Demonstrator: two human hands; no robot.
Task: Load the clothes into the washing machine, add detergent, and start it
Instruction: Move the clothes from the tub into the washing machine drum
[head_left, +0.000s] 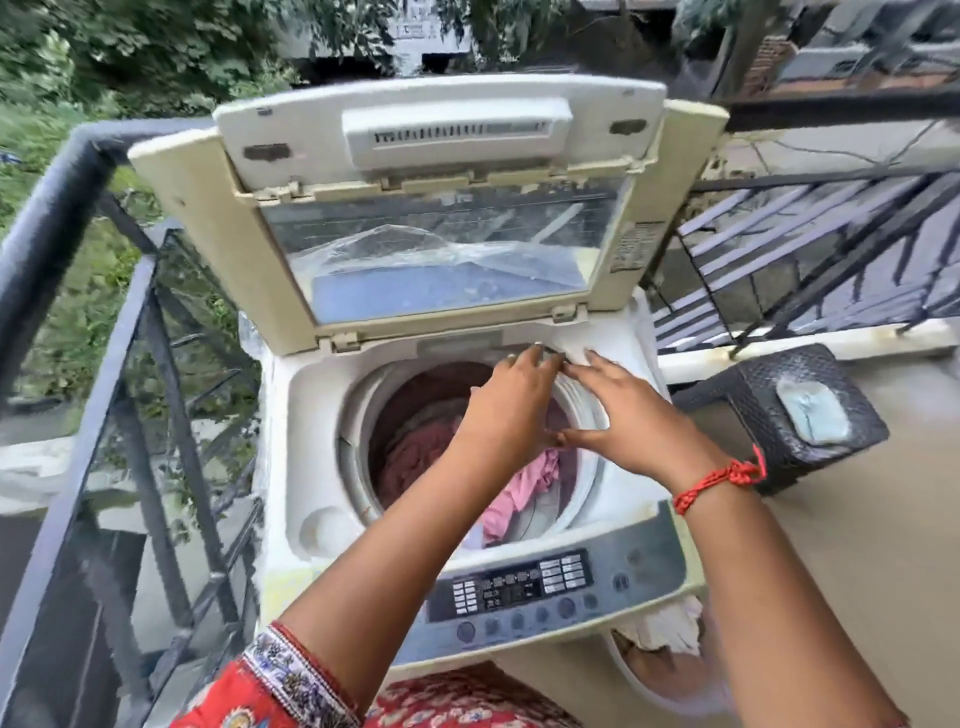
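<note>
Hands (563, 402) spread flat at drum rim (582, 410), lid (415, 208) upright, clothes (415, 452) inside

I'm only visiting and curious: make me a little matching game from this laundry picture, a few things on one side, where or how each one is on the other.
Things:
1. washer lid
2. pink garment
3. red thread
4. dark stool

Places or states:
A. around the right wrist
B. standing right of the machine
C. raised open
D. lying in the drum

Pairs: 1-C, 2-D, 3-A, 4-B
</note>
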